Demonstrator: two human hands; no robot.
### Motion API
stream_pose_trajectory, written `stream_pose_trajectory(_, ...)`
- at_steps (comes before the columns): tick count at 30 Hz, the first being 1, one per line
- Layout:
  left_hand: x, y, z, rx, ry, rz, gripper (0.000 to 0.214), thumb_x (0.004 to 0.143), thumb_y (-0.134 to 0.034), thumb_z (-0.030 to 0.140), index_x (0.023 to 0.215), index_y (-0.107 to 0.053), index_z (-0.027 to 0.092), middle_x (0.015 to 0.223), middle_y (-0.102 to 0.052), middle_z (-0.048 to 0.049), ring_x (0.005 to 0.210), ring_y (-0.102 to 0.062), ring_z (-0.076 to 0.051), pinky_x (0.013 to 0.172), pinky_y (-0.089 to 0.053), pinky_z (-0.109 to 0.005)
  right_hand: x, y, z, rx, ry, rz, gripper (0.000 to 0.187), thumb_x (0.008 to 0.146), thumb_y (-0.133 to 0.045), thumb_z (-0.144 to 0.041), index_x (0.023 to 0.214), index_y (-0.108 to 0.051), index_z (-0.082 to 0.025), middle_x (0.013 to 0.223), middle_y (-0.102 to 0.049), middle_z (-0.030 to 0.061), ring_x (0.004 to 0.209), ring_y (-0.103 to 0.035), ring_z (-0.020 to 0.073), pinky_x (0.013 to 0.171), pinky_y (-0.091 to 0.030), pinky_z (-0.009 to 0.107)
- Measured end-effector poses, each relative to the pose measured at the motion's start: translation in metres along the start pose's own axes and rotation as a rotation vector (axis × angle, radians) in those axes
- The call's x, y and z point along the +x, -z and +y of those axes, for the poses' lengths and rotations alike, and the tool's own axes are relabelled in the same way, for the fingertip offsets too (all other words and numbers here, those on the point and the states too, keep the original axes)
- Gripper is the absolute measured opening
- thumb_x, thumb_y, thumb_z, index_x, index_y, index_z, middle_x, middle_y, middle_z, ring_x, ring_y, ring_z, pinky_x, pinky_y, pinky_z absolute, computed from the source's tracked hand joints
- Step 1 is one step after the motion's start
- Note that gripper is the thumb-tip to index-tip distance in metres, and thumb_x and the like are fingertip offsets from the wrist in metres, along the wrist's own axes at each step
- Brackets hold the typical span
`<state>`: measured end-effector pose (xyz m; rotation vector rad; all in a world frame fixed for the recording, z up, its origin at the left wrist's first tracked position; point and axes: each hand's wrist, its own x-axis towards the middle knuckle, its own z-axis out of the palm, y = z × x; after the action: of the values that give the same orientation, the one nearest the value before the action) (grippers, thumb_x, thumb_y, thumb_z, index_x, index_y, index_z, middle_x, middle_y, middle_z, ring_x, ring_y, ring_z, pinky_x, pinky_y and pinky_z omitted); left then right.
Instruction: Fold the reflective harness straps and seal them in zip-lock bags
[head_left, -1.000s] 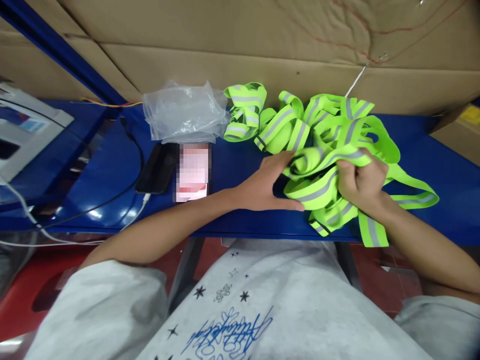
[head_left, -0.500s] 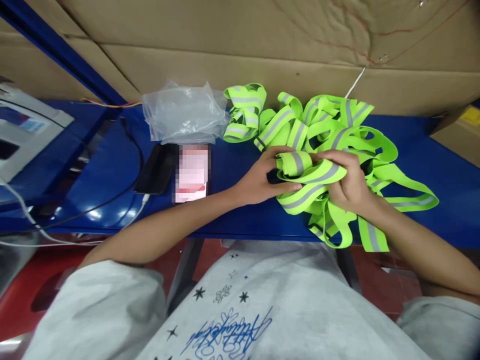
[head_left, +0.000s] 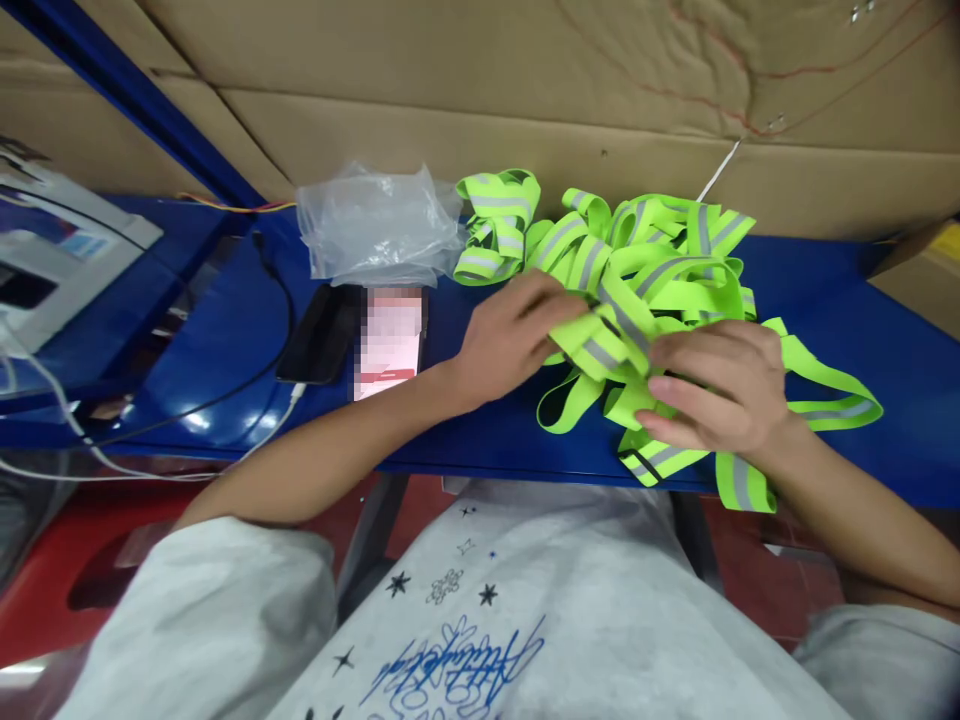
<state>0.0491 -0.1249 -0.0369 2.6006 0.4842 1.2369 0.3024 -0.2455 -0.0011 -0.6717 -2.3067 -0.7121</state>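
Observation:
Neon yellow-green reflective straps with a grey stripe lie in a tangled pile (head_left: 660, 270) on the blue table (head_left: 480, 430). My left hand (head_left: 514, 335) is closed on the folded end of a reflective strap (head_left: 596, 345), in front of the pile. To the right of that fold is my right hand (head_left: 724, 385), its fingers stretched out and somewhat apart over the straps. Whether its fingertips touch the strap is hard to make out. Loose loops hang toward the table's front edge below both hands. A separate bundle of strap (head_left: 497, 225) sits left of the pile.
Left of my hands lie a lit phone (head_left: 391, 345) and a black phone (head_left: 319, 335) with a white cable plugged in. Behind them is a clear plastic bag (head_left: 379, 225). A grey-white machine (head_left: 75, 250) stands far left, and cardboard (head_left: 450, 120) lines the back.
The coiled strap between my hands has come apart into a flatter fold, with a loop dropping at the left. My right hand has loosened its grip, its fingers now spread.

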Motion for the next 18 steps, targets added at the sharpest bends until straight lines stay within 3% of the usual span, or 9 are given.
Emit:
stream_pose_trajectory(2, -0.003, 0.0, 0.016, -0.025, -0.034, -0.113, 0.024, 0.107, -0.048, 0.03, 0.123, -0.066, 0.031, 0.113, -0.067, -0.0065, 0.104, -0.066, -0.021, 0.092, -0.055, -0.039, 0.002, -0.004, -0.003, 0.025, -0.092, -0.115, 0.056, 0.089, -0.078, -0.056, 0.137, -0.061, -0.032, 0.133, -0.073, 0.0074, 0.121, -0.071, 0.0298, 0.096, -0.055, 0.045)
stream_pose_trajectory(4, -0.005, -0.001, 0.028, -0.074, 0.029, -0.154, 0.021, 0.107, -0.049, 0.033, 0.121, -0.065, 0.03, 0.117, -0.067, -0.0073, 0.108, -0.066, -0.022, 0.094, -0.056, -0.04, 0.004, -0.009, -0.005, 0.085, -0.186, -0.26, 0.068, 0.094, -0.072, -0.055, 0.153, -0.048, -0.031, 0.137, -0.071, 0.0094, 0.124, -0.069, 0.03, 0.1, -0.054, 0.046)
stream_pose_trajectory(8, -0.009, -0.006, 0.026, -0.067, 0.092, -0.036, 0.019, 0.099, -0.063, 0.029, 0.118, -0.061, 0.026, 0.138, -0.058, -0.0123, 0.133, -0.056, -0.028, 0.109, -0.053, -0.048, 0.006, -0.015, -0.007, 0.145, -0.214, -0.268, 0.07, 0.101, -0.067, -0.04, 0.161, -0.035, -0.022, 0.117, -0.075, 0.0072, 0.101, -0.072, 0.0231, 0.088, -0.054, 0.038)
stream_pose_trajectory(10, -0.009, -0.01, 0.018, -0.055, 0.054, -0.031, 0.022, 0.097, -0.068, 0.029, 0.116, -0.059, 0.025, 0.133, -0.059, -0.0128, 0.13, -0.057, -0.028, 0.108, -0.053, -0.049, 0.006, -0.015, -0.006, 0.122, -0.181, -0.241, 0.065, 0.1, -0.068, -0.04, 0.156, -0.042, -0.02, 0.105, -0.074, 0.0059, 0.091, -0.069, 0.0218, 0.082, -0.053, 0.037)
stream_pose_trajectory(14, -0.006, -0.012, 0.009, -0.024, -0.03, -0.147, 0.018, 0.102, -0.062, 0.029, 0.119, -0.059, 0.022, 0.129, -0.061, -0.0127, 0.125, -0.059, -0.026, 0.106, -0.052, -0.044, 0.001, -0.016, 0.0, 0.056, -0.136, -0.208, 0.042, 0.099, -0.069, -0.039, 0.137, -0.062, -0.022, 0.084, -0.067, 0.0012, 0.077, -0.062, 0.0184, 0.077, -0.052, 0.034)
stream_pose_trajectory(18, -0.003, -0.01, 0.009, -0.029, -0.045, -0.182, 0.022, 0.102, -0.062, 0.03, 0.123, -0.063, 0.023, 0.134, -0.06, -0.0132, 0.128, -0.057, -0.026, 0.108, -0.049, -0.044, -0.007, -0.017, 0.002, 0.015, -0.26, -0.195, 0.016, 0.099, -0.065, -0.034, 0.111, -0.074, -0.028, 0.078, -0.068, -0.0004, 0.073, -0.062, 0.017, 0.076, -0.054, 0.034)
